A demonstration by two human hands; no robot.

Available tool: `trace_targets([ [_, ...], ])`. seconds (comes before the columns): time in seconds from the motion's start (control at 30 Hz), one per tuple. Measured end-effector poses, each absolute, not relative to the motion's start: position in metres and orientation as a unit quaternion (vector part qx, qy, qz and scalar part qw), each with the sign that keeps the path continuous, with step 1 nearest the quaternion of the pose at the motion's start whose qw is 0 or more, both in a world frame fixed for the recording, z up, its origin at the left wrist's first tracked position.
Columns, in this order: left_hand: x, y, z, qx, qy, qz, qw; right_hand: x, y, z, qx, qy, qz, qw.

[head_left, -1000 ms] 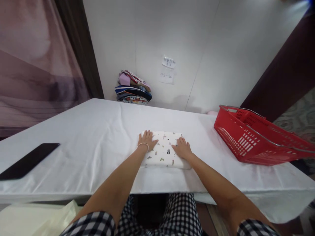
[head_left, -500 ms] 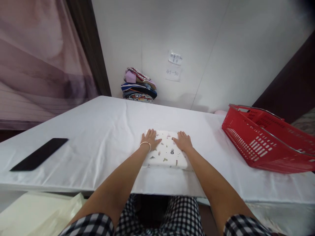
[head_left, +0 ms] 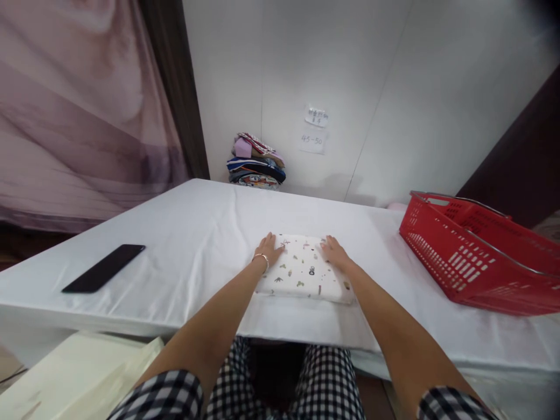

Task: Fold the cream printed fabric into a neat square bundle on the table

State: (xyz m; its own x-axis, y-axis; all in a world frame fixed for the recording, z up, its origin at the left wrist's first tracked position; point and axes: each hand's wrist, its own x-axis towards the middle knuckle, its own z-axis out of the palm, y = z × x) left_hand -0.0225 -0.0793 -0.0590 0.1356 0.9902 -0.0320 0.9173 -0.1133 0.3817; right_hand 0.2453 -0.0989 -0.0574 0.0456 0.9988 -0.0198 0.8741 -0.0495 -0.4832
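Observation:
A folded white cloth with small printed figures lies flat on the white-covered table near its front edge. My left hand, a thin bracelet on its wrist, rests flat on the cloth's far left corner. At the far right corner my right hand lies flat on the cloth too, fingers spread. Neither hand grips anything.
A red plastic basket sits tilted at the table's right side. A black phone lies at the left. A stack of folded coloured clothes stands at the back against the wall, below a paper note. A pale bag sits lower left.
Both hands have slid toward the far corners of the folded cloth, still pressing it flat. The view has shifted slightly to the left.

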Motion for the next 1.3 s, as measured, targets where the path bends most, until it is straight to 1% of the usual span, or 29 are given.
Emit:
trace_targets([
  [0.07,-0.033,-0.085,-0.059,0.696,0.686,0.133,0.165,0.259,-0.112,-0.064,-0.699,-0.635,0.215,0.249],
  [0.13,-0.042,-0.094,-0.06,0.663,0.711,0.148,0.183,0.271,-0.132,-0.073,-0.693,-0.608,0.244,0.302],
  [0.23,-0.05,-0.111,-0.062,0.636,0.721,0.153,0.226,0.279,-0.165,-0.086,-0.692,-0.57,0.268,0.353],
  [0.33,-0.051,-0.12,-0.061,0.636,0.704,0.148,0.279,0.272,-0.188,-0.092,-0.711,-0.529,0.274,0.373],
  [0.4,-0.054,-0.114,-0.055,0.635,0.691,0.167,0.303,0.261,-0.196,-0.093,-0.716,-0.518,0.28,0.375],
  [0.5,-0.066,-0.093,-0.045,0.618,0.703,0.206,0.285,0.242,-0.198,-0.094,-0.698,-0.541,0.284,0.374],
  [0.6,-0.085,-0.081,-0.042,0.582,0.724,0.232,0.289,0.227,-0.198,-0.095,-0.69,-0.581,0.245,0.355],
  [0.7,-0.103,-0.093,-0.05,0.566,0.713,0.291,0.294,0.22,-0.205,-0.096,-0.697,-0.608,0.181,0.335],
  [0.77,-0.111,-0.11,-0.058,0.564,0.7,0.325,0.294,0.218,-0.213,-0.096,-0.679,-0.642,0.113,0.338],
  [0.87,-0.119,-0.132,-0.071,0.554,0.68,0.374,0.301,0.21,-0.229,-0.092,-0.606,-0.724,0.005,0.331],
  [0.97,-0.122,-0.144,-0.082,0.544,0.644,0.439,0.312,0.2,-0.242,-0.088,-0.526,-0.802,-0.048,0.279],
  [1.03,-0.121,-0.147,-0.086,0.549,0.634,0.448,0.309,0.195,-0.246,-0.088,-0.497,-0.827,-0.065,0.254],
  [1.13,-0.12,-0.147,-0.089,0.567,0.632,0.432,0.304,0.194,-0.247,-0.089,-0.491,-0.833,-0.082,0.241],
  [1.3,-0.12,-0.143,-0.088,0.56,0.599,0.446,0.36,0.196,-0.245,-0.092,-0.492,-0.834,-0.089,0.234],
])
